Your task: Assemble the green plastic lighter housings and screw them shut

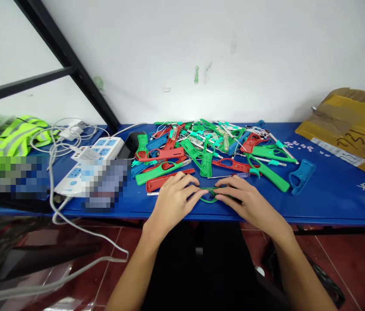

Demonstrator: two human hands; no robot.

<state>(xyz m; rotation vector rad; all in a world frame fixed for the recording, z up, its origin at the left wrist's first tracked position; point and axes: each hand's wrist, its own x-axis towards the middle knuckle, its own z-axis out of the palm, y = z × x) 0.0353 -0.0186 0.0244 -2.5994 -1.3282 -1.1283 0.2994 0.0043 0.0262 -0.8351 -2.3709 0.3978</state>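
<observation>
My left hand (175, 195) and my right hand (244, 198) rest near the front edge of a blue table (328, 198). Both pinch one green plastic handle part (211, 194) that lies between them on the table top. Their fingers are curled round its ends, and most of the part is hidden beneath them. Just behind my hands lies a heap of red, green and blue plastic handle parts (211, 151) mixed with thin metal rods. A red part (166, 179) lies right behind my left hand.
A white power strip (103, 149) with grey cables sits at the left, beside a dark phone (131, 144). A yellow-green reflective vest (10, 134) lies far left. A cardboard box (357, 125) stands at the right. A lone blue part (300, 175) lies right of the heap.
</observation>
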